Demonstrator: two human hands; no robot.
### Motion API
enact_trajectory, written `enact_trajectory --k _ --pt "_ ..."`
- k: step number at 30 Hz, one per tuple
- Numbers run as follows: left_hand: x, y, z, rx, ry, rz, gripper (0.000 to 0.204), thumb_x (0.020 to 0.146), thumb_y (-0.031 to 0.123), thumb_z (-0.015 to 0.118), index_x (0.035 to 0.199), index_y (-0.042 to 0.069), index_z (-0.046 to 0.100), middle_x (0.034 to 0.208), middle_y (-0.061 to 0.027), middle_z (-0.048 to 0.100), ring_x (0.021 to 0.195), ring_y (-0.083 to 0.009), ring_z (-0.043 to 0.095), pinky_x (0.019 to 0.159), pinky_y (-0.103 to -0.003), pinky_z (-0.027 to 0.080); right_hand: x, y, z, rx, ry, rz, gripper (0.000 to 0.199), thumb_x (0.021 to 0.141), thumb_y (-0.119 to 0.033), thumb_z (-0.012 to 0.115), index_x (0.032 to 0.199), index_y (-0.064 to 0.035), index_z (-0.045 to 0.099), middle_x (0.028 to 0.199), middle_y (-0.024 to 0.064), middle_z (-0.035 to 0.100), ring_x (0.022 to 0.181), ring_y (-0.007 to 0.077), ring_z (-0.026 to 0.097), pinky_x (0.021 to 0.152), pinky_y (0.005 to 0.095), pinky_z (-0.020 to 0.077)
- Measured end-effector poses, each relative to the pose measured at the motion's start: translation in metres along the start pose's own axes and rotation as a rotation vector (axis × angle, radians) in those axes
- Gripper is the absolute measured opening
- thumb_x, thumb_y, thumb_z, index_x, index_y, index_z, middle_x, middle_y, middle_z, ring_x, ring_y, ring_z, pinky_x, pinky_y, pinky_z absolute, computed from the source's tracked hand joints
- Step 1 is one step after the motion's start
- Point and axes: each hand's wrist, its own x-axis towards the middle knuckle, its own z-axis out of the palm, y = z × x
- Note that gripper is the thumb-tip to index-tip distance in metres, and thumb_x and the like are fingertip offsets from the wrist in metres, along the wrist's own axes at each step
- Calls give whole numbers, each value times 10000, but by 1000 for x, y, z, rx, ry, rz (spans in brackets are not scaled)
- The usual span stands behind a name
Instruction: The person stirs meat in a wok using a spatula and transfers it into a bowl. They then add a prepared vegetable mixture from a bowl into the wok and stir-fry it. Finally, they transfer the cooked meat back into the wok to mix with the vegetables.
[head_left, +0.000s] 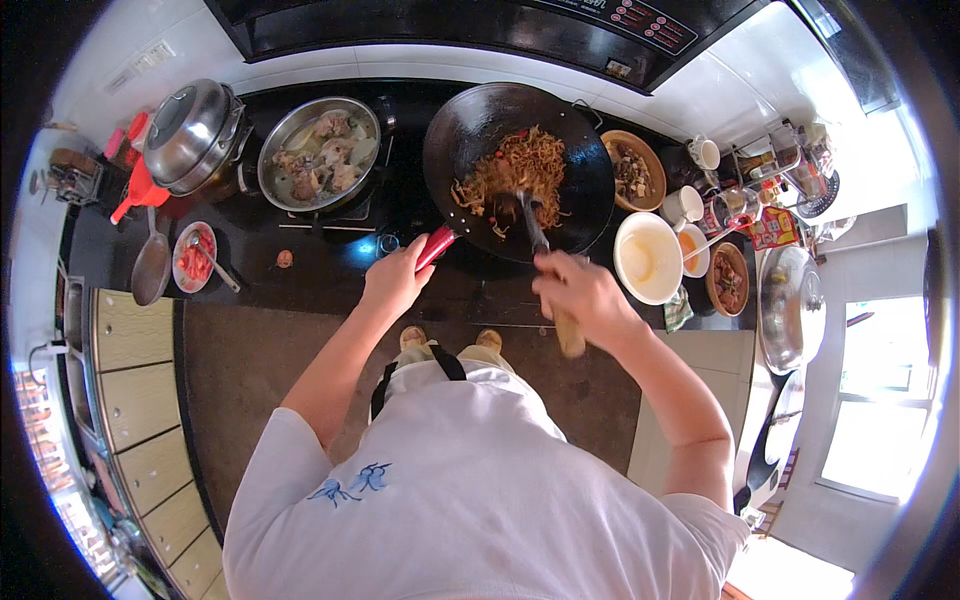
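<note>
My left hand [395,280] is wrapped round the red handle [436,246] of a large black wok [462,128]. In the wok lies a heap of brown, shredded, noodle-like food [530,160] with small red bits. My right hand [592,298], slightly blurred, is closed on a spatula [534,226] with a pale wooden grip that sticks out below the fist. The spatula's dark shaft slants into the near side of the food, and its blade is blurred and partly covered.
Left of the wok stands a steel pan [268,165] of meat chunks in broth, beside a lidded pot [190,135]. A bowl of red pieces [183,280] and a ladle [152,270] lie farther left. At right are a white bowl [637,285], brown bowls [655,165] and mugs [684,205].
</note>
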Motion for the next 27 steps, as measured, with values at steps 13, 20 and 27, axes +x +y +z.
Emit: enact_trajectory --k 13,20,27 --pt "-1 0 -3 -10 -2 -32 505 845 277 658 1305 136 503 966 -156 646 827 -343 653 696 -424 537 -1 143 -45 385 902 918 134 798 -94 700 828 25 648 739 102 698 536 182 667 510 272 534" --pt "2 5 -7 -3 -19 -29 502 852 279 646 1312 139 503 967 -156 653 845 -345 647 721 -428 529 -11 140 72 1110 1021 525 128 932 -46 570 997 44 634 1062 146 616 922 183 622 837 358 594" --pt "3 10 -10 -27 -81 -83 502 860 277 659 1306 101 508 1018 -175 657 894 -353 647 752 -428 522 -14 22 29 203 504 139 220 701 34 670 909 -36 684 1087 147 606 760 204 656 632 292 540"
